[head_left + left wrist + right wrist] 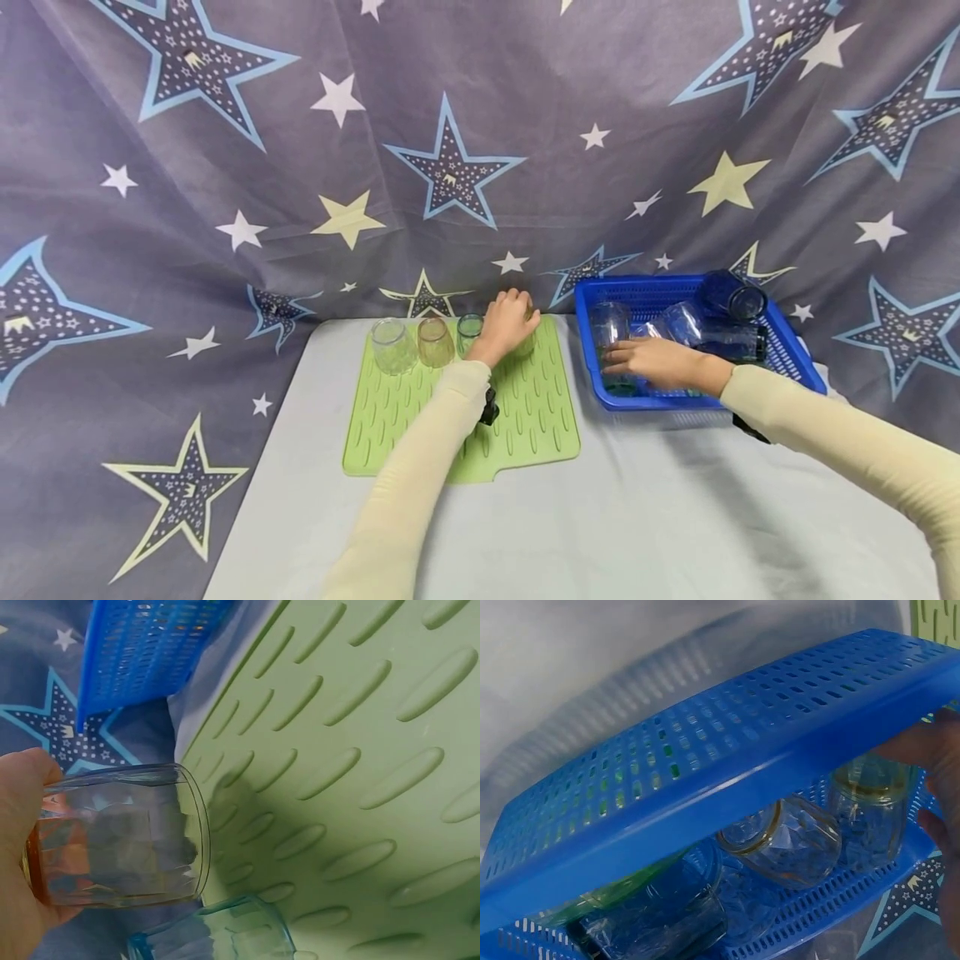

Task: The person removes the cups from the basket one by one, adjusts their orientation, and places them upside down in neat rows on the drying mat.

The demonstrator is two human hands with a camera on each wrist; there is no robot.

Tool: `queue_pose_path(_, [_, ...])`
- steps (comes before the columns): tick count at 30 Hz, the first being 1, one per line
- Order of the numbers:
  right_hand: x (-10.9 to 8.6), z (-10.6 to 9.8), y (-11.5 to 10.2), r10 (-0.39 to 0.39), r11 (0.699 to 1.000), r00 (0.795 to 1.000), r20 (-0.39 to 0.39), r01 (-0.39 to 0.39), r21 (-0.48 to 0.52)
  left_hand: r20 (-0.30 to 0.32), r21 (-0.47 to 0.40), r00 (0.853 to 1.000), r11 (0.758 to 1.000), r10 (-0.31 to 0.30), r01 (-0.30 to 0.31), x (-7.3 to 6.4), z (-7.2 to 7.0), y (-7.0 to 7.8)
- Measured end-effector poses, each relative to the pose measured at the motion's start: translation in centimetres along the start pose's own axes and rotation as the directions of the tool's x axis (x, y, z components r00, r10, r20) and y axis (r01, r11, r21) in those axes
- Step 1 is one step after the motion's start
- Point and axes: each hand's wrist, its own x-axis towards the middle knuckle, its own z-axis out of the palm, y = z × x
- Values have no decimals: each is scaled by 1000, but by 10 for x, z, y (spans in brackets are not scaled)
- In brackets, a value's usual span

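My left hand (507, 323) grips an amber-tinted drinking glass (124, 836) by its base, over the far right part of a green drying mat (525, 417). The glass's rim faces the mat; whether it touches is unclear. Left of this hand, a clear glass (392, 348), an amber glass (435, 343) and a teal glass (469, 329) stand in a row. My right hand (660, 360) reaches into a blue basket (652, 402), fingers extended by glassware at its left end. In the right wrist view, a finger lies against a yellowish-rimmed glass (866, 799).
Inside the basket, more glasses lie on their sides, among them a clear glass (682, 323) and a dark blue glass (731, 296) near the back rim. A white table (585, 517) carries mat and basket. Behind it hangs a star-patterned cloth (450, 75).
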Motion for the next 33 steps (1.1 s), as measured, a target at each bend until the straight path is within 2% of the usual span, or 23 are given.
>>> queue_pose_path(9, [3, 7, 4, -40, 998, 999, 16, 41, -54, 23, 4, 1000, 1000, -16, 16, 3, 10, -2])
queue_pose_path(22, [7, 9, 10, -77, 995, 995, 60, 81, -62, 70, 15, 997, 1000, -27, 26, 5, 16, -6])
queue_pose_path(28, [7, 9, 10, -78, 989, 991, 112, 91, -116, 97, 15, 994, 999, -39, 38, 5, 19, -8])
queue_pose_path(33, [8, 11, 9, -88, 979, 987, 137, 111, -172, 92, 0, 995, 999, -44, 44, 6, 26, -10])
